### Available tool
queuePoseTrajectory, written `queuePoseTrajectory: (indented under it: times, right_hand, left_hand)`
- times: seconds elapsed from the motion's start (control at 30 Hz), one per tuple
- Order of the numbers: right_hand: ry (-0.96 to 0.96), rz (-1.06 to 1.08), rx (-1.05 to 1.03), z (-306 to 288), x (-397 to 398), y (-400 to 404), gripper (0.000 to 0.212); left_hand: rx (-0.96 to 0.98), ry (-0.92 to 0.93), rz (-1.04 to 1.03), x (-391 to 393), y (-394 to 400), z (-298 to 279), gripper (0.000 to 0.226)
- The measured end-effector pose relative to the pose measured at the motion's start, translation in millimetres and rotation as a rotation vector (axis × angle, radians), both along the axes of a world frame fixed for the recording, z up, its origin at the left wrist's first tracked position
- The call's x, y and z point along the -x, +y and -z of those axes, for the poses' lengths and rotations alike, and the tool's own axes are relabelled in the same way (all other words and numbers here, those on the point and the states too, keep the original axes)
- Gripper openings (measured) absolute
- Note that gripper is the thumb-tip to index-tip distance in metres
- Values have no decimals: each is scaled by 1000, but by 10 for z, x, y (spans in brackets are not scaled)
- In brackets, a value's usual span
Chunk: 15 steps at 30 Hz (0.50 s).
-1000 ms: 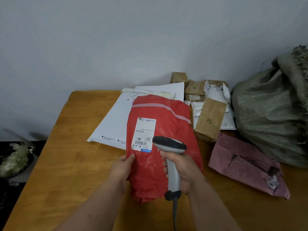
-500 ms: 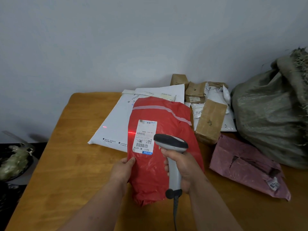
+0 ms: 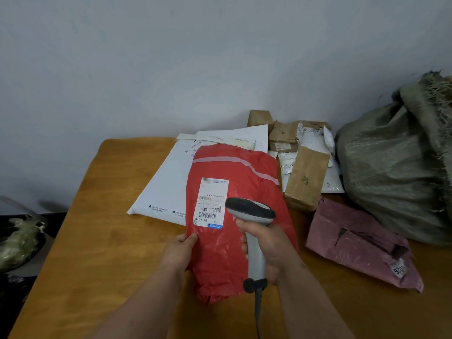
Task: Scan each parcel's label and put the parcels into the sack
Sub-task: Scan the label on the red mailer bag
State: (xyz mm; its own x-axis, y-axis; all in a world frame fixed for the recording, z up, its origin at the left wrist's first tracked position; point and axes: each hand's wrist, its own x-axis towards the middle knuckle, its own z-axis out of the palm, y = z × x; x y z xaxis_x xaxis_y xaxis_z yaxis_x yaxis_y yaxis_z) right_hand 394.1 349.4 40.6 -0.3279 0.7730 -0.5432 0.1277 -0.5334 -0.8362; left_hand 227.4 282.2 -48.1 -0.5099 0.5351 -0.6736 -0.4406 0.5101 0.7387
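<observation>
**Red parcel under the scanner, sack off to the right**

While aimed at the label, scanner sits clamped in right hand, fingers curled round its grey handle, head tipped forward and down over the red parcel. Left hand pinches the parcel's near left edge, thumb on top, holding it tilted up toward the camera. Both hands closed on something, then, with the parcel's width between them.

Long axis of the red parcel running away from the body, far end resting on a white mailer, near end hanging close to the worktop. Label on the upper left of the parcel's face, printed upside down to the viewer, just beside and left of the scanner head. No red scan line visible on it at this moment.

Sack well apart to the right, slumped against the wall, past the brown boxes and the pink mailer. Right hand nearer the sack yet busy with the scanner; probably a left-hand carry across the body, or a switch of grip first.
</observation>
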Motion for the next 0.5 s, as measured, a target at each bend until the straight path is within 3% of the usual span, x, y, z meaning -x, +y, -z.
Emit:
queuePoseTrajectory:
  times: [0.5]
  right_hand:
    - [-35,33,-19,81,-22,62,15]
  left_hand:
    - [-1,-31,-25,2,52,-14,14]
